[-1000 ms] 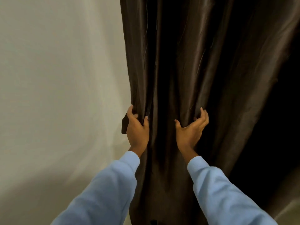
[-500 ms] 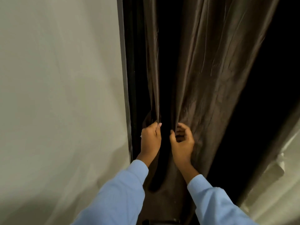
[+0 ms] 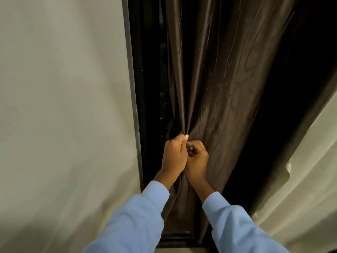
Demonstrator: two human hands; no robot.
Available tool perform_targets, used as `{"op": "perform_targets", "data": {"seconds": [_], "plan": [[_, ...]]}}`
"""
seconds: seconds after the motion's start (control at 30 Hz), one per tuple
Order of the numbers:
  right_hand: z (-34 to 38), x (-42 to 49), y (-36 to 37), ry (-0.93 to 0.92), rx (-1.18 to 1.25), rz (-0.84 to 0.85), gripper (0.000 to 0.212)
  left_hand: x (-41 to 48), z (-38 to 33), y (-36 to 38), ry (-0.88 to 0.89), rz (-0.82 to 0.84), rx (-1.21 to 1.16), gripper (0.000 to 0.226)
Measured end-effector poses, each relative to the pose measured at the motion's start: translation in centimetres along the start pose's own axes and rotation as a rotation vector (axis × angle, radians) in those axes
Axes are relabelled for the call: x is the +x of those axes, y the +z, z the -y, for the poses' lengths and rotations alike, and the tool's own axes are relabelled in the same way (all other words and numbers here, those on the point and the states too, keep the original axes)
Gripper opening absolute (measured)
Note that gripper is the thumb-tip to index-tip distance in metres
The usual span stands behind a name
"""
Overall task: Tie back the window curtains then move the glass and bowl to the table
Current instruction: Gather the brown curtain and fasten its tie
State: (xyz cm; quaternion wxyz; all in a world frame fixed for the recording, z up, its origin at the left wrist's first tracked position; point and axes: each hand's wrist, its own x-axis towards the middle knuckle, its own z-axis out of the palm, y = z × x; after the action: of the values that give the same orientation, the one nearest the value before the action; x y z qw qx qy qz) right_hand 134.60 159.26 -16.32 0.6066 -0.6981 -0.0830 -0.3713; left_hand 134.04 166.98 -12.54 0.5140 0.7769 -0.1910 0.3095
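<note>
A narrow dark gap is left between the window frame (image 3: 135, 106) and the gathered edge of the brown curtain (image 3: 218, 79); open or glazed cannot be told. Leftward passage is barred by the pale wall (image 3: 63, 106), rightward by hanging folds. Left hand (image 3: 174, 156) and right hand (image 3: 197, 158) are pressed together on the bunched cloth.

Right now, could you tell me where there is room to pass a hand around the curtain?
One free strip: the dark gap between the window frame and the brown curtain. The dark band on its right is too shadowed to judge. Crowded where the left hand and right hand pinch the folds.
</note>
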Motion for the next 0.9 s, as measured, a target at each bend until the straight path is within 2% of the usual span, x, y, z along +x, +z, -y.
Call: {"op": "perform_targets", "data": {"seconds": [0.2,0.3,0.43,0.6,0.73,0.9], "plan": [[0.4,0.1,-2.4,-0.012,0.011,0.101,0.024,0.0,-1.5,2.1,0.078,-0.051,0.248,0.027],[0.4,0.8,-4.2,-0.04,0.004,0.201,0.021,-0.3,-2.1,3.1,0.075,-0.095,0.34,0.023],[0.3,2.4,-6.7,-0.055,-0.044,0.317,0.014,-0.8,-3.0,4.0,0.021,-0.135,0.337,0.025],[0.2,1.6,-8.4,-0.067,-0.024,0.31,0.025,-2.0,-5.2,6.0,-0.029,-0.196,0.345,0.029],[0.3,1.3,-9.0,-0.027,0.017,0.326,0.015,-2.5,-6.1,6.2,-0.031,-0.216,0.391,0.03],[0.9,1.2,-9.4,-0.06,-0.087,0.522,0.012,-2.9,-6.5,4.9,-0.043,-0.34,0.452,0.024]]}}
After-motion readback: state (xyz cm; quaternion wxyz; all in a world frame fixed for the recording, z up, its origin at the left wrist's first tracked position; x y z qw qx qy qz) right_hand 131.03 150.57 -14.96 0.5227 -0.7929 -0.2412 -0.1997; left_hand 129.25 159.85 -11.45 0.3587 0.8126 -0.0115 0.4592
